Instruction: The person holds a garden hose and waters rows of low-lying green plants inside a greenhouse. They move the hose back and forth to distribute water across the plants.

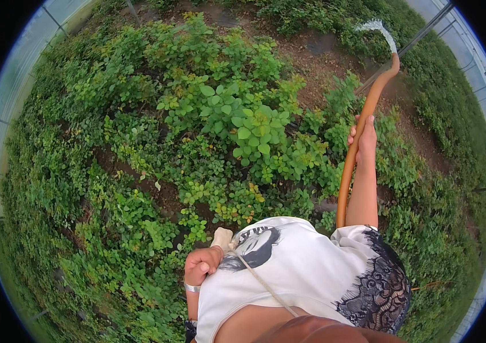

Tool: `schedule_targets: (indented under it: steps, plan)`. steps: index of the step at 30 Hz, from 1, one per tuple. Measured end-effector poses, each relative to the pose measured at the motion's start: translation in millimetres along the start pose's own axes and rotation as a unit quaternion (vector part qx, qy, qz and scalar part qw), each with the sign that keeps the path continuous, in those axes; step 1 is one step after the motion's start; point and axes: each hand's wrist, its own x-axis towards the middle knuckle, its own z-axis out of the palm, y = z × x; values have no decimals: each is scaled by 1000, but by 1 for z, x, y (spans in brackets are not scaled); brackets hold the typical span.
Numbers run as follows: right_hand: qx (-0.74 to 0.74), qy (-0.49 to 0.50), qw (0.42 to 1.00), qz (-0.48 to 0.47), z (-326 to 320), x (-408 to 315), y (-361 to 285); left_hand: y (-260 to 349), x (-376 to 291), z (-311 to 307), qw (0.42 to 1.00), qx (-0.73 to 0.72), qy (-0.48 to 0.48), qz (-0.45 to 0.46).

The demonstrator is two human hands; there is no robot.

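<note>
My right hand (365, 136) is wrapped around an orange-brown hose (371, 100), which rises past my right forearm and bends near its tip. Water (382, 34) gushes from the hose mouth and arcs to the left over the foliage. Below, the hose passes behind my sleeve, so its lower run is hidden. Close to my belly is my left hand (202, 263), its fingers curled inward and a silver bracelet on the wrist. Just beyond it a beige cloth-like item (223, 238) hangs by a cord (264, 283); I cannot tell whether the fingers hold it.
Dense leafy shrubs (251, 128) surround me, with strips of brown soil (311, 73) between them. A metal pole (425, 28) slants behind the hose tip. Translucent greenhouse walls (15, 98) curve along the left and right edges.
</note>
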Motion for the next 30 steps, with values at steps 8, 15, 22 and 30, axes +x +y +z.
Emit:
schedule_targets:
  steps: [8,15,22,30]
  plan:
    - [6,27,1000,-4,110,-2,-17,61,58,-83,999,-18,-44,4]
    - [9,42,999,-10,224,-34,11,112,111,-211,994,-37,-88,-48]
    - [10,39,999,-21,376,-96,23,210,154,-347,984,-59,-154,-65]
    - [5,1,1000,-2,505,-145,7,318,189,-397,973,-38,-219,-69]
